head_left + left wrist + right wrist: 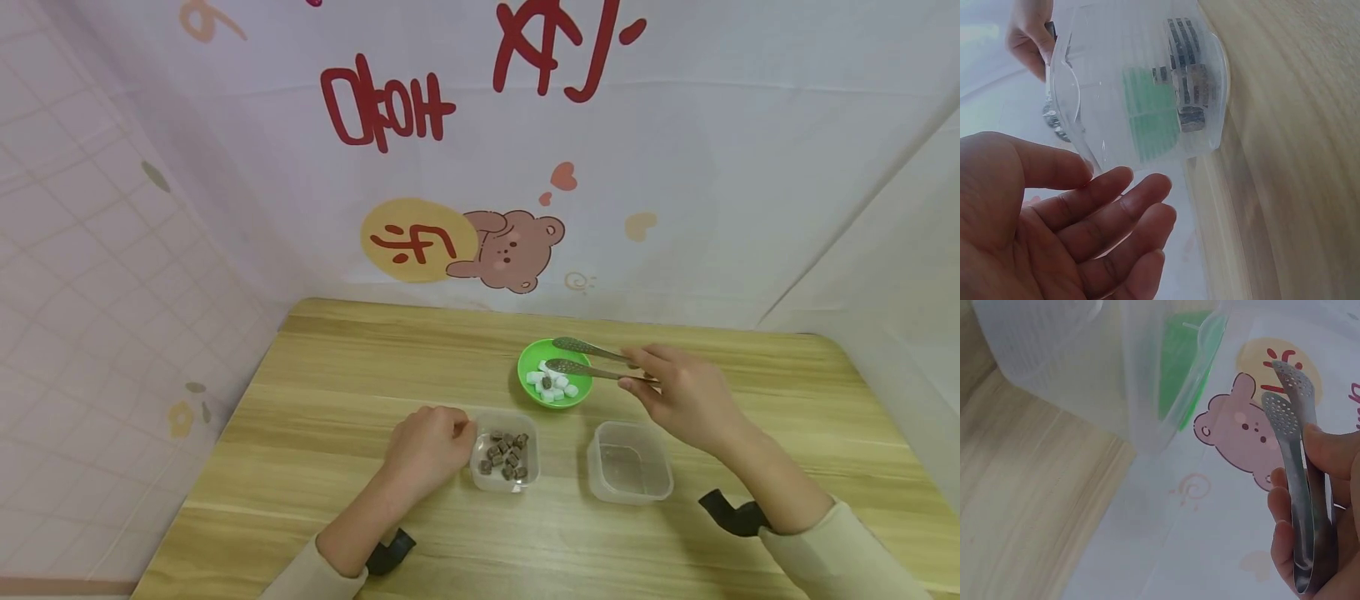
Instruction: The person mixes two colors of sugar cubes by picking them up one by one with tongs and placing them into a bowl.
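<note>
My right hand [682,396] grips metal tongs [1300,481] with perforated tips, which stand slightly apart over the green bowl [527,396]. Nothing shows between the tips. White cubes [557,392] fill the bowl, with one brown cube [547,382] among them. At the left, my left hand [430,446] pinches the corner of a clear plastic container [534,454] between thumb and index finger, the other fingers loosely bent in the left wrist view. Several brown cubes [508,454] lie inside that container.
A second clear plastic container [630,467] stands to the right, below my right forearm, with no cubes visible in it. The wooden table [360,358] ends at a white cloth backdrop [712,208] with a printed bear. Black straps [731,512] sit at both wrists.
</note>
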Demonstrator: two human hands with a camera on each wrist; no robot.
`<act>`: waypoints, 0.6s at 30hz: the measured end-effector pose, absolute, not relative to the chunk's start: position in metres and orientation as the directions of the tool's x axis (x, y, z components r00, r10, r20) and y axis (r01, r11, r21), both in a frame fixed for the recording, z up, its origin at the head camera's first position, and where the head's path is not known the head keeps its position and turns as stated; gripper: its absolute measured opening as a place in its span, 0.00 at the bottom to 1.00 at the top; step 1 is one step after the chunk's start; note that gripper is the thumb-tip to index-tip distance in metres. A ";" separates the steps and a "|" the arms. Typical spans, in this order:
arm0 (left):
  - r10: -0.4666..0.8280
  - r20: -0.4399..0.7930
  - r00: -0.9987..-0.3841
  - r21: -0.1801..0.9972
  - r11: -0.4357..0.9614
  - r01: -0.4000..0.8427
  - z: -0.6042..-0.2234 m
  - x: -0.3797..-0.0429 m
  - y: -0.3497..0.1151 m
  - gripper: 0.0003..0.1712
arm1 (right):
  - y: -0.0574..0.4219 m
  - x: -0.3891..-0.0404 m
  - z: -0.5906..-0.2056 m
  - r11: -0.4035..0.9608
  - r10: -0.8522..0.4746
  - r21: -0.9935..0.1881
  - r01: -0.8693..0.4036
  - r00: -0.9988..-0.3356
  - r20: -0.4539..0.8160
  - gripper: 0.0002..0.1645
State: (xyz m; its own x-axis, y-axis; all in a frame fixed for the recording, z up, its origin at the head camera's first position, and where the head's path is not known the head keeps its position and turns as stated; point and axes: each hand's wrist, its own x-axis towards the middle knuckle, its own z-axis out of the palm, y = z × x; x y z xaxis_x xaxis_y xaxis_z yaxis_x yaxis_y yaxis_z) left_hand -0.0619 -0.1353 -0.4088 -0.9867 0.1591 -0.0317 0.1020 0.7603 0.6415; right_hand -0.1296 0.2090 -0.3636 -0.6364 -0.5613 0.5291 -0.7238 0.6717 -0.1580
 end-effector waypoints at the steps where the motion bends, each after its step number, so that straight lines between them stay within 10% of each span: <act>1: 0.158 -0.032 -0.987 0.641 0.761 0.101 -0.409 -0.062 -0.135 0.27 | 0.209 -0.129 -0.363 0.667 -0.568 -0.154 -0.729 -0.631 0.528 0.26; 18: 0.168 -0.021 -0.986 0.637 0.762 0.116 -0.405 -0.063 -0.137 0.27 | 0.173 -0.118 -0.338 0.563 -0.739 -0.044 -0.826 -0.526 0.420 0.22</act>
State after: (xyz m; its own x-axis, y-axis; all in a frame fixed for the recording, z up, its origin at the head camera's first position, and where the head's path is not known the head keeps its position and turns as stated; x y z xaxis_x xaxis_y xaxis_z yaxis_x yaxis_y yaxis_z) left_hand -0.0626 -0.1372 -0.4053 -0.9856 0.1680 -0.0214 0.1161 0.7623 0.6367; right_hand -0.1185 0.1734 -0.3383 -0.5264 -0.7393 0.4200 -0.8255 0.5626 -0.0443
